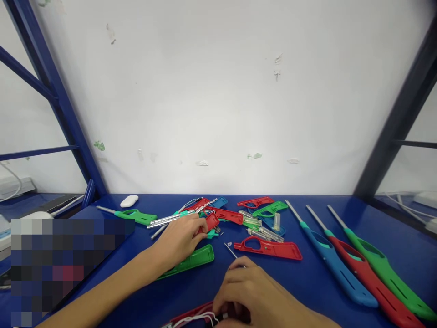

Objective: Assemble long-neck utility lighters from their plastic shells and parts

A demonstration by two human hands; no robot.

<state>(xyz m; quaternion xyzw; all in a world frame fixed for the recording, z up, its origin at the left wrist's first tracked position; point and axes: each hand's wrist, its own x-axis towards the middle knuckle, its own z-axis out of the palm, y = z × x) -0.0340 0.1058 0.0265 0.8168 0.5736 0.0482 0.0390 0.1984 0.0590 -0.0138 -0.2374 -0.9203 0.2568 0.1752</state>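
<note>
My left hand (pixel 184 234) reaches into a pile of lighter parts, its fingers curled beside a red shell piece (pixel 212 221). Whatever its fingertips pinch is hidden. Closer to me, my right hand (pixel 254 291) is closed, with a thin metal rod (pixel 231 250) poking out past its index finger. Beneath that hand lies a red lighter half-shell (pixel 194 311) with white wires (pixel 196 319) across it; its fingertips touch the parts there. A green half-shell (pixel 194 261) rests below my left hand, and a red handle half (pixel 273 248) lies beyond my right hand.
Blue, red and green long-necked lighters (pixel 336 255) lie at the right. Clear fuel tanks (pixel 269 233) and metal tubes (pixel 170 219) are in the pile. Another green lighter (pixel 138 216) and a white case (pixel 129 201) sit back left. A wall (pixel 225 114) closes the back.
</note>
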